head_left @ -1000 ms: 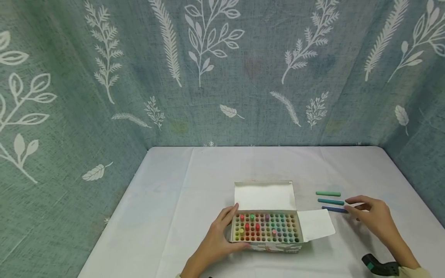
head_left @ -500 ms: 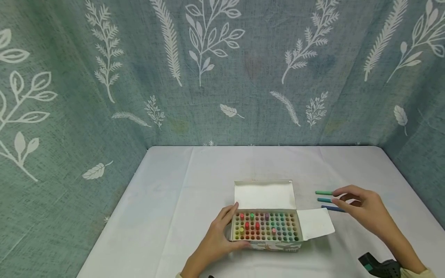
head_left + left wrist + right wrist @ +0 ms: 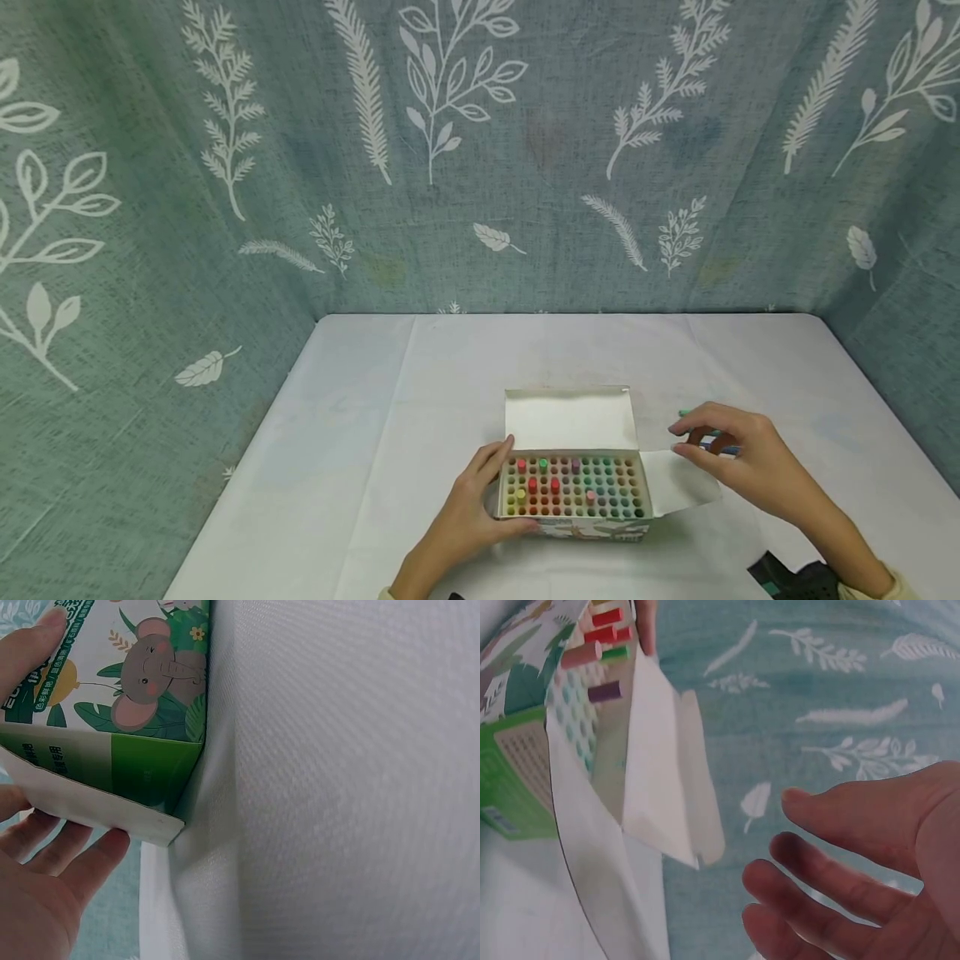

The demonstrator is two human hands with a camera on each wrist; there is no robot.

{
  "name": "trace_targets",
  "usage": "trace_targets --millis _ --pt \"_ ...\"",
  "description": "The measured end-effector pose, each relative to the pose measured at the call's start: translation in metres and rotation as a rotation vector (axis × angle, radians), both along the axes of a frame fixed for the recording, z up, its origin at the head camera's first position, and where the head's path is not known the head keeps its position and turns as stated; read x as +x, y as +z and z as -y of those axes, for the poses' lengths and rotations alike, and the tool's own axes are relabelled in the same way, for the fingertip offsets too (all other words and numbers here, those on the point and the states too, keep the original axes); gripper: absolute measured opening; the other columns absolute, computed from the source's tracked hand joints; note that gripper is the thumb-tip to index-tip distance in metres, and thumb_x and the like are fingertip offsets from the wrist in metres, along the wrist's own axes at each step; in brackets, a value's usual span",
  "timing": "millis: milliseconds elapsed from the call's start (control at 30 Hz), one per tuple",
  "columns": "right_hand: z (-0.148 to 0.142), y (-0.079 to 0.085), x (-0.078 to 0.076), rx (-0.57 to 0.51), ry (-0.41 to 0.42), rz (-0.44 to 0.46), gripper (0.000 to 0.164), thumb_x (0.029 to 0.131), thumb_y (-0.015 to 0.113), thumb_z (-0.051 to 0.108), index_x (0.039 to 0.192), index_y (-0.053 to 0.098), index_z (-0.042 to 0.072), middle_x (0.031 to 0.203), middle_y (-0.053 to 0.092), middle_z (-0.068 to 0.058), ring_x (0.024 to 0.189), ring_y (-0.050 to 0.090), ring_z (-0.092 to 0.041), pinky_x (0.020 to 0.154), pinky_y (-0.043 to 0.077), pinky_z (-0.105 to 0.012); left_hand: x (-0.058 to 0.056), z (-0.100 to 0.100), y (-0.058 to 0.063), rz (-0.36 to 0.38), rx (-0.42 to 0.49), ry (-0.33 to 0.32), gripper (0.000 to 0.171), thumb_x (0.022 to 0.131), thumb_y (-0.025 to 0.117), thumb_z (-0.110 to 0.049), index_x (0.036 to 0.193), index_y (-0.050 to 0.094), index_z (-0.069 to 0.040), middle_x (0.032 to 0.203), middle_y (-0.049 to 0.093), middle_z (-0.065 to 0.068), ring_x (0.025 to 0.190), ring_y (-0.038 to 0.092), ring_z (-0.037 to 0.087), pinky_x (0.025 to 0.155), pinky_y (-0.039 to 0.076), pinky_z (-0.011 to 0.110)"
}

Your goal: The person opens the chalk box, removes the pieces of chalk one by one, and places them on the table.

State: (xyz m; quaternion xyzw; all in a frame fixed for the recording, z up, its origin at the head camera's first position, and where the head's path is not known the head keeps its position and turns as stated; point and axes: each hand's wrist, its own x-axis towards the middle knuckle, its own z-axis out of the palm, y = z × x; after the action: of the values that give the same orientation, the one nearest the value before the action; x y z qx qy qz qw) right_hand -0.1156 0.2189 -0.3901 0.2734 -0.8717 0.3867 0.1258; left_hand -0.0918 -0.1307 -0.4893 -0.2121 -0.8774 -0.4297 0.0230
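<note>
My left hand [image 3: 468, 517] grips the left end of an open chalk box [image 3: 592, 530], thumb along the front and fingers at the back corner. The left wrist view shows the box's elephant print [image 3: 154, 675] beside the thumb. Upright in the holes stand several chalk sticks, among them a yellow chalk [image 3: 521, 496], a purple chalk [image 3: 575, 466] and a pink chalk [image 3: 581, 655]. My right hand [image 3: 750, 458] hovers over the right flap, thumb and fingers apart, holding nothing. Behind it, mostly hidden, lie a green chalk [image 3: 683, 412] and a blue chalk [image 3: 731, 450].
The box's lid [image 3: 568, 419] stands raised at the back, and a white side flap [image 3: 678, 483] sticks out to the right. White cloth covers the table [image 3: 420, 375]. A green leaf-patterned curtain [image 3: 465, 208] closes off the back and sides.
My right hand has moved left from beside the loose chalk sticks to over the box's right flap, its fingers empty. The left hand keeps its hold on the box.
</note>
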Motion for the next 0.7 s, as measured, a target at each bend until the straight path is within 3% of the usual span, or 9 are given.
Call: trace_targets --millis 500,700 --pt "0.038 -0.008 0.003 0.014 0.198 0.129 0.03 0.08 0.074 0.003 0.098 0.065 0.025 0.091 0.064 0.01 0.076 0.058 -0.002 0.055 0.051 -0.023 0.0 0.002 0.0 -0.013 0.015 -0.01 0.104 0.067 0.081 -0.05 0.151 0.027 -0.019 0.139 0.038 -0.006 0.128 0.041 0.021 0.098 0.045 0.043" --pt "0.05 -0.015 0.007 -0.016 0.285 0.158 0.022 0.083 0.073 0.008 0.099 0.066 0.021 0.091 0.063 0.008 0.076 0.058 -0.004 0.054 0.051 -0.022 -0.001 0.0 0.0 -0.018 0.027 -0.02 0.104 0.068 0.081 -0.049 0.15 0.027 -0.019 0.139 0.038 -0.005 0.128 0.041 0.021 0.099 0.044 0.043"
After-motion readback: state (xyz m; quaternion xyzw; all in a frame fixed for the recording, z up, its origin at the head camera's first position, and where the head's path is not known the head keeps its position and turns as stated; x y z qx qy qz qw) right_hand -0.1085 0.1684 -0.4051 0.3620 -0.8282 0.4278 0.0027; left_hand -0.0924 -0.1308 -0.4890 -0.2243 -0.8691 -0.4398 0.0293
